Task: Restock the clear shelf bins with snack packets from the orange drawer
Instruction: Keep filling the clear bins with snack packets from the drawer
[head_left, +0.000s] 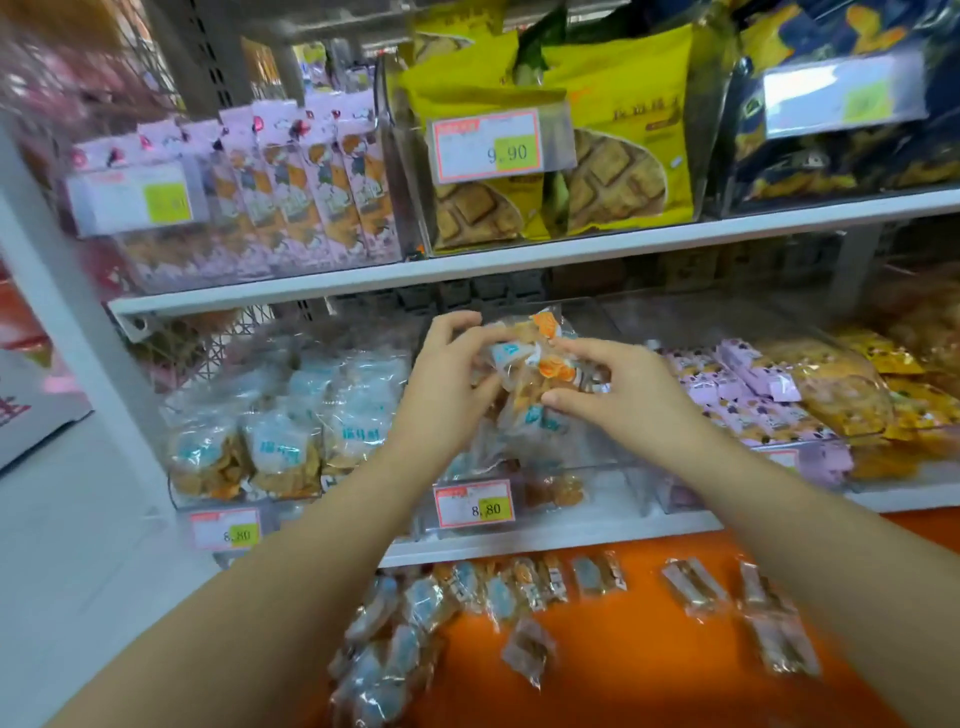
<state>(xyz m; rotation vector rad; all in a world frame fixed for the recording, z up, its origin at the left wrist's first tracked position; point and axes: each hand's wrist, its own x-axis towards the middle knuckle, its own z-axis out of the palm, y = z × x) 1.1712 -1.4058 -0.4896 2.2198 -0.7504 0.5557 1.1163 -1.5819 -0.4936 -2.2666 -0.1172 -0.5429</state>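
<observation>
Both hands, left hand (447, 374) and right hand (618, 387), pinch a cluster of snack packets (535, 364) directly above the middle clear bin (613, 467); more packets lie in the orange drawer (649, 649) below.

- Orange drawer (649, 649): is showing a plain bright orange floor.
- Loose packets (395, 639), lying in the drawer: are showing clear film, pale blue labels and brown contents.
- Bundle of packets (535, 364), above the drawer: is carrying orange and pale blue label patches over golden-brown pieces.
- Price tag (474, 503), just above the drawer's back edge: is displaying white, a red border and a yellow-green patch.
- Lilac packets (737, 384), above the drawer's right half: are showing small dark prints.
- Yellow bags (618, 130), high above the drawer: are bearing a brown lattice-patterned biscuit print.
</observation>
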